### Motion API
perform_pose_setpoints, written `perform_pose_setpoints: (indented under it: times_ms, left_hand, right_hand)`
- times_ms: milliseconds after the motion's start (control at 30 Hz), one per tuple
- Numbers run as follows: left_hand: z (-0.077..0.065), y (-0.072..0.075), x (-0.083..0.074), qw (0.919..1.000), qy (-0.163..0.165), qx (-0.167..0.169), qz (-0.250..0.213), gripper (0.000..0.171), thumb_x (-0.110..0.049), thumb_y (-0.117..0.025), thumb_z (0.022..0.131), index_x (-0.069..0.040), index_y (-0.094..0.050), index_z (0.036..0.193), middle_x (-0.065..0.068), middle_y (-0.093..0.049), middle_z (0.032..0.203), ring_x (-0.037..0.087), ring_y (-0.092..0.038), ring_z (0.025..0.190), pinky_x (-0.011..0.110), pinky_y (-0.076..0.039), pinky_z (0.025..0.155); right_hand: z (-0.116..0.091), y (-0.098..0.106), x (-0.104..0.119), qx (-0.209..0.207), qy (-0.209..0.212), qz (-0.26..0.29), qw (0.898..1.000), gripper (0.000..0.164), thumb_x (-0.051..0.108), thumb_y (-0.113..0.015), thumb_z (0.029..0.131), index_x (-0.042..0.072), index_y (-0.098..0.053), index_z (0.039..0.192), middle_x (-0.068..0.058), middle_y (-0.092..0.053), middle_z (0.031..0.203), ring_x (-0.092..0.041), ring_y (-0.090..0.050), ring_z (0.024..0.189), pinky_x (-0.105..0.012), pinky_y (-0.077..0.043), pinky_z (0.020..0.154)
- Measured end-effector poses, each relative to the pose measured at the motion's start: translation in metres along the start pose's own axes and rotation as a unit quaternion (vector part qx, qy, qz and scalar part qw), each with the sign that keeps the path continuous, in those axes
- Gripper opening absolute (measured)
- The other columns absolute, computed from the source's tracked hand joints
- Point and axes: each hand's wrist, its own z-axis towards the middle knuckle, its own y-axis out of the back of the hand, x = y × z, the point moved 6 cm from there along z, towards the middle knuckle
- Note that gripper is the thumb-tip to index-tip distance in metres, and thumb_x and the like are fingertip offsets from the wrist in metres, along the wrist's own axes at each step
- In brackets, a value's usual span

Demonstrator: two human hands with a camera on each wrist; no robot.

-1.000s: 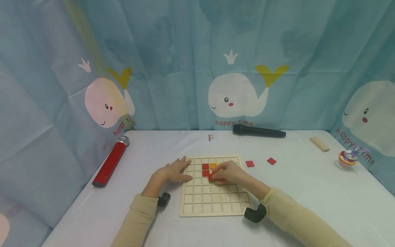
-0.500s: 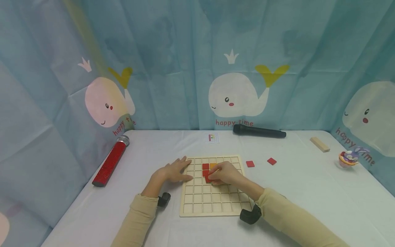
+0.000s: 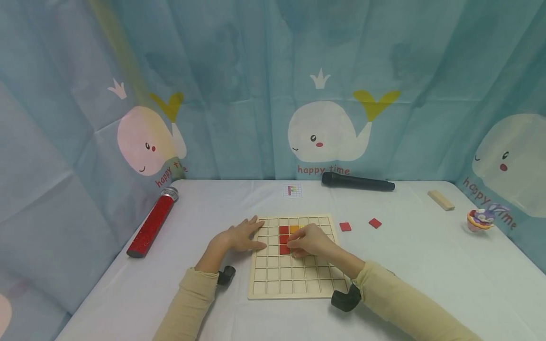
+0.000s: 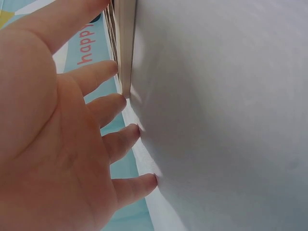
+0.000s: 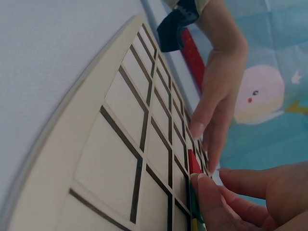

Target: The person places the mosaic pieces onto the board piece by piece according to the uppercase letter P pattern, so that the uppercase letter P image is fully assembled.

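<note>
A light wooden grid board (image 3: 286, 286) lies on the white table. Across its left edge rests my left hand (image 3: 242, 236), fingers spread; the left wrist view shows the fingertips (image 4: 109, 68) against the board's side. My right hand (image 3: 313, 240) is over the board's middle, its bent fingertips at the right edge of a red square tile (image 3: 284, 249). This tile lies in line below two other red tiles (image 3: 284, 230). An orange tile (image 3: 294, 229) sits beside the top one, and a bit of yellow tile (image 3: 303, 226) shows. The right wrist view shows a green tile (image 5: 194, 198) by the fingers.
Two loose red tiles (image 3: 345, 227) lie right of the board. Behind it are a small printed grid card (image 3: 293, 191) and a black microphone (image 3: 358, 182). A red microphone (image 3: 152, 225) lies left; a wooden block (image 3: 441, 200) and cupcake-like toy (image 3: 480, 219) stand right.
My right hand has moved slightly left with the red tile, which now lies in the cell below the other two red tiles. The left hand has stayed in place.
</note>
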Motion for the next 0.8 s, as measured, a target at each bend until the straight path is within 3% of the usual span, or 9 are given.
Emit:
perform_pose_setpoints:
  times_ms: [433, 667, 800]
  left_hand:
    - [0.000, 0.000, 0.000, 1.0000, -0.003, -0.002, -0.001, 0.075, -0.045, -0.062, 0.090, -0.012, -0.031, 0.150, 0.015, -0.017, 0.156, 0.036, -0.013, 0.142, 0.062, -0.012, 0.109]
    - [0.000, 0.000, 0.000, 1.0000, -0.001, 0.000, 0.000, 0.075, -0.045, -0.062, 0.090, -0.012, -0.031, 0.150, 0.015, -0.017, 0.156, 0.035, -0.012, 0.142, 0.061, -0.012, 0.109]
    - [-0.001, 0.000, -0.001, 1.0000, -0.003, -0.001, -0.002, 0.075, -0.044, -0.062, 0.090, -0.011, -0.031, 0.150, 0.015, -0.017, 0.156, 0.035, -0.012, 0.142, 0.061, -0.011, 0.109]
  right_hand:
    - [0.002, 0.004, -0.004, 0.025, 0.017, 0.042, 0.999, 0.023, 0.016, -0.068, 0.090, -0.003, -0.070, 0.103, -0.008, -0.068, 0.077, -0.016, -0.064, 0.062, -0.027, -0.056, 0.061]
    - [0.002, 0.014, -0.005, 0.110, 0.064, 0.064, 0.990, 0.035, 0.025, -0.064, 0.093, -0.004, -0.066, 0.111, -0.011, -0.068, 0.088, -0.018, -0.064, 0.070, -0.028, -0.056, 0.068]
    - [0.000, 0.021, -0.007, 0.147, 0.072, 0.056, 0.985, 0.041, 0.030, -0.063, 0.093, -0.002, -0.064, 0.118, -0.012, -0.068, 0.095, -0.021, -0.065, 0.080, -0.031, -0.055, 0.076]
